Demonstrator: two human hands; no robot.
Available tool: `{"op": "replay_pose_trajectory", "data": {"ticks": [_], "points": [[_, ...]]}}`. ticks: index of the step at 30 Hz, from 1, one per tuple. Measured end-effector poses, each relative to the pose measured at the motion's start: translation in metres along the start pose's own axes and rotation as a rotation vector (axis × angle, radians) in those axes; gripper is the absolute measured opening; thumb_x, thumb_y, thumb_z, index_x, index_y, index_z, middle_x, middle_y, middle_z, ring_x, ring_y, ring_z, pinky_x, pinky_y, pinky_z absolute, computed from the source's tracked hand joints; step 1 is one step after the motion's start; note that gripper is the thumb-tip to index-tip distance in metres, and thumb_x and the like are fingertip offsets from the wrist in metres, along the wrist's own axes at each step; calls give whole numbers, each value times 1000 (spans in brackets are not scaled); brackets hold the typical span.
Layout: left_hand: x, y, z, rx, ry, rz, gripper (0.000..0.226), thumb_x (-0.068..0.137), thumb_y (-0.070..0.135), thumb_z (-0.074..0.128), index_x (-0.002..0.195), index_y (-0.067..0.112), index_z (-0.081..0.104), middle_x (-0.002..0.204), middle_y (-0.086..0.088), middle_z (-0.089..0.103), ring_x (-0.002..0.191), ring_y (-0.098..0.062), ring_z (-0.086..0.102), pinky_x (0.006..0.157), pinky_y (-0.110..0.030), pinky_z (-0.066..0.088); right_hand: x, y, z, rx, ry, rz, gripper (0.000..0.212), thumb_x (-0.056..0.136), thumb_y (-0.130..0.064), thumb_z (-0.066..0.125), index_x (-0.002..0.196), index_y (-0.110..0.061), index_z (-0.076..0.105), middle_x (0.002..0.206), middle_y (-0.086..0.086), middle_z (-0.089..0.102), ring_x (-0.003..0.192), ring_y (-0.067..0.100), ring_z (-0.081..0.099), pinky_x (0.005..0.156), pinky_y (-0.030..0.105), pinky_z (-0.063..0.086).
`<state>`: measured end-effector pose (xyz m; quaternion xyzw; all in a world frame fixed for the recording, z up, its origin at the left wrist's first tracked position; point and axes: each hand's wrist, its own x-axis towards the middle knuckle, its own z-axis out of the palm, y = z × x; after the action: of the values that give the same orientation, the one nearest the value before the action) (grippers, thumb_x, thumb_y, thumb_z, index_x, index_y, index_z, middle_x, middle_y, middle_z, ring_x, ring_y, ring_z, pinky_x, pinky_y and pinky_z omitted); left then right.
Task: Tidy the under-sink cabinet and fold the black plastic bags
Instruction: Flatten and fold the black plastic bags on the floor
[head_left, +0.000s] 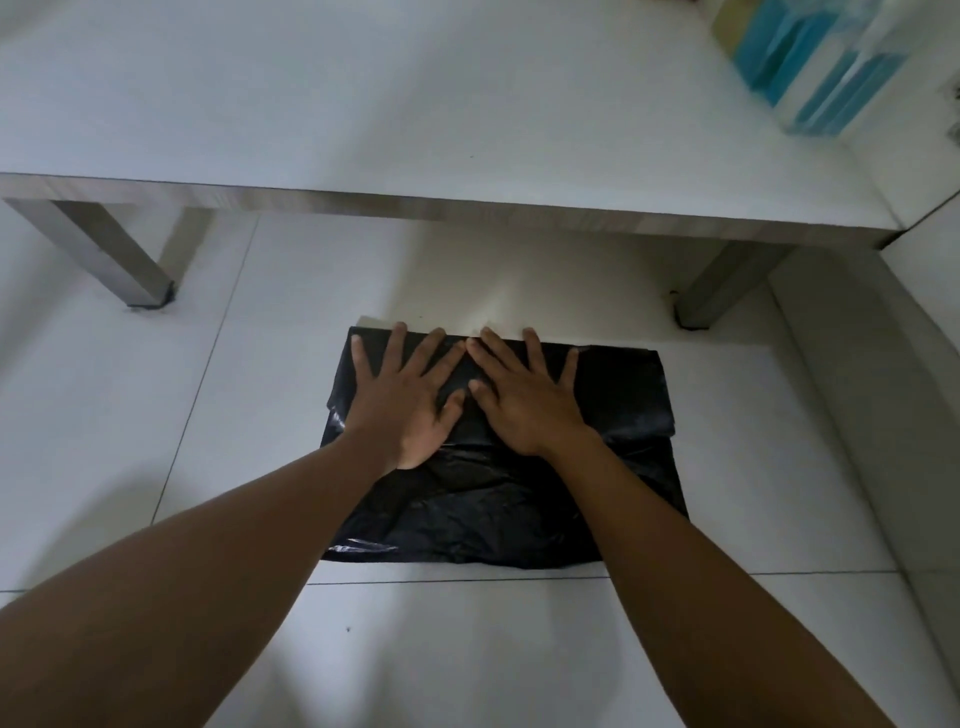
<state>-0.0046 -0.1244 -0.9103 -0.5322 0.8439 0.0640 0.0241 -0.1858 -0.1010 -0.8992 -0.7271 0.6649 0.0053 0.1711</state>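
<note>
1. Black plastic bag (493, 509) lies flat on the tiled floor (156, 415), just in front of the counter (363, 104) and between its two front legs. The strip nearest the counter looks doubled over.
2. The left hand (405, 405) and right hand (524, 405) are both spread, palms down and fingers straight. They press side by side on the part of the bag nearest the counter, thumbs almost touching.
3. This looks like smoothing a fold, with more folds likely to come.
4. Risks:
   - The film is slick and probably traps air, so the fold may spring open once the pressure goes.
   - A push towards the counter could slide the whole bag on the smooth tile and skew its edges.
   - The wrinkled part farthest from the counter could bunch.
5. A blurred blue-and-clear packet (810, 67) sits at the counter's right end, well apart.
</note>
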Motion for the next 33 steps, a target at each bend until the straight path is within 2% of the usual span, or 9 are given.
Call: {"op": "replay_pose_trajectory", "data": {"ticks": [5,7,12,17,21,24,27,30,33], "points": [[2,-3,1,-30,-24,6,69,95,70,12,158,43,-1,168,10,-1,154,-30,-11,115,-72,-7,-6,37,-6,-50,30,46,67,96,-69,9,155,-40,-5,162,-21,-12,150,18,-18,119,50,-12],[2,-5,1,-54,-24,10,71,94,73,12,157,44,-1,168,10,-2,154,-29,-11,115,-72,-7,-13,54,-10,-75,52,84,69,95,-70,7,155,-38,-5,163,-18,-11,150,20,-18,120,49,-12],[3,-5,-1,-49,-36,12,71,94,74,12,157,44,0,167,10,-1,154,-29,-9,115,-72,-5,-28,88,-18,-69,58,247,72,89,-77,0,153,-45,-7,160,-23,-14,149,18,-19,111,62,-19],[5,-5,-8,-89,-101,-2,71,95,72,21,157,44,3,167,12,-2,154,-25,-10,116,-70,-8,-42,120,-22,18,50,348,70,90,-75,-1,152,-46,-9,161,-22,-16,149,14,-20,110,68,-16],[9,-9,-24,-279,-93,-30,60,101,51,42,156,38,22,166,10,15,154,-20,4,119,-66,-2,-40,119,-27,78,6,361,73,88,-78,1,153,-46,-7,160,-22,-16,149,15,-19,109,69,-15],[13,-23,-37,-147,-32,-53,69,94,33,57,156,31,27,162,0,28,150,-26,20,118,-67,8,-33,112,-42,88,-26,379,69,94,-73,16,155,-42,9,163,-17,-2,151,19,-5,106,70,-16],[21,-31,-52,-16,-140,-101,77,89,32,63,156,28,25,158,-4,34,145,-31,30,116,-66,12,-27,101,-54,-8,35,275,55,97,-46,46,149,-32,35,155,-2,31,142,27,26,109,73,-11],[28,-31,-65,36,-145,-104,61,84,28,68,141,27,46,130,-5,52,129,-31,43,112,-61,22,-18,90,-65,-44,15,241,52,92,-30,57,142,-27,44,143,4,42,138,31,29,111,72,-6],[34,-27,-79,78,-97,-136,36,84,27,68,119,24,62,102,-2,48,114,-30,49,103,-55,33,-8,83,-76,-61,22,262,30,92,-26,57,122,-21,60,129,9,49,132,33,31,112,69,10]]}}
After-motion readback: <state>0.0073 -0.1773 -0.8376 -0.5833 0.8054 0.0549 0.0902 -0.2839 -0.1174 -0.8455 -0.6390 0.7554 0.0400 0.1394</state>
